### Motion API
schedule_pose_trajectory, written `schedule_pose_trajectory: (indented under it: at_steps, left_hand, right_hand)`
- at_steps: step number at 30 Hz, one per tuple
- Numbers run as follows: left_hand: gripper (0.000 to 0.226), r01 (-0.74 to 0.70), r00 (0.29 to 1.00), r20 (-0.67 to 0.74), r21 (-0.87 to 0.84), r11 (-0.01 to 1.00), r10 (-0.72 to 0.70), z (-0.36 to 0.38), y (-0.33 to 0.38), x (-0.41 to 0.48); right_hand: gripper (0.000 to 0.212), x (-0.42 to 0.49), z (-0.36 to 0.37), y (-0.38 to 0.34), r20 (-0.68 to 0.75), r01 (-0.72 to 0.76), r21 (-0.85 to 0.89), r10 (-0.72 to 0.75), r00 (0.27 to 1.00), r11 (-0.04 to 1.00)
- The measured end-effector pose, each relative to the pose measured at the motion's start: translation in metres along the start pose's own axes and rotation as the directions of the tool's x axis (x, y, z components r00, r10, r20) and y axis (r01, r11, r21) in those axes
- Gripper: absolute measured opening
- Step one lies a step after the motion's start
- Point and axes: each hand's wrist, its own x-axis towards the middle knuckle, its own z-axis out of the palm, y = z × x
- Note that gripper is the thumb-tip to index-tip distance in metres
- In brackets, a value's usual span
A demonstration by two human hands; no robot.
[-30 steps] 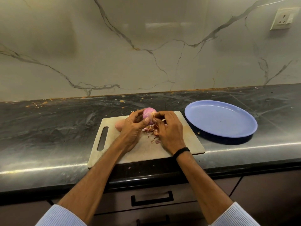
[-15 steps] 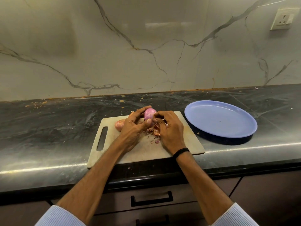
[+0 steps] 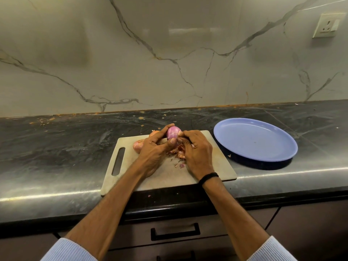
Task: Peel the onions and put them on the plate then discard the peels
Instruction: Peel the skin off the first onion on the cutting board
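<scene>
Head view: one wide picture, looking down on a kitchen counter (image 3: pixel 56 147) with both forearms reaching in
Left hand (image 3: pixel 154 149): its fingers and thumb are curled round the onion (image 3: pixel 172 133); the thumb lies on the near side, the other fingers go round the far side
Right hand (image 3: pixel 195 149): the fingers are bent, and the tips meet the right lower side of the same onion; whether a strip of skin is pinched between them, I cannot tell
Onion: purple and shiny, held between both hands just above the far part of the cutting board (image 3: pixel 216 166)
Unpeeled onions (image 3: pixel 138 146): pale brown, lying on the board to the left and behind the left hand, partly hidden by it
Peels (image 3: pixel 178 150): a small heap of dry brown and pink pieces on the board, under and between the hands
Plate (image 3: pixel 254 140): light blue and round, on the counter just beside the right edge of the board, apart from the hands
Cutting board: pale, with a slot handle at its left end, near the front edge of the counter
Wristband (image 3: pixel 209 177): black, on the right wrist
Sleeves (image 3: pixel 69 249): light blue, ribbed, at the bottom corners
Wall (image 3: pixel 169 53): marble pattern with dark veins
Socket (image 3: pixel 326 25): white, at the top right on the wall
Drawer handle (image 3: pixel 175 231): black, under the counter edge
</scene>
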Motion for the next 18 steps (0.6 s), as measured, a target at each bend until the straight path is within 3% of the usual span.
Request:
schedule_pose_trajectory:
  at_steps: [8, 18]
  left_hand:
    - [0.061, 0.013, 1.0, 0.011, 0.013, 1.0, -0.013, -0.0025, -0.004, 0.0016]
    - [0.059, 0.014, 1.0, -0.017, 0.043, 0.999, -0.014, -0.0024, -0.0026, -0.0009]
  right_hand:
    - [0.016, -0.0013, -0.0002, 0.0, 0.009, 0.014, -0.027, -0.013, 1.0, 1.0]
    - [0.036, -0.001, -0.0017, -0.0071, 0.05, 0.029, -0.066, -0.026, 0.998, 0.997]
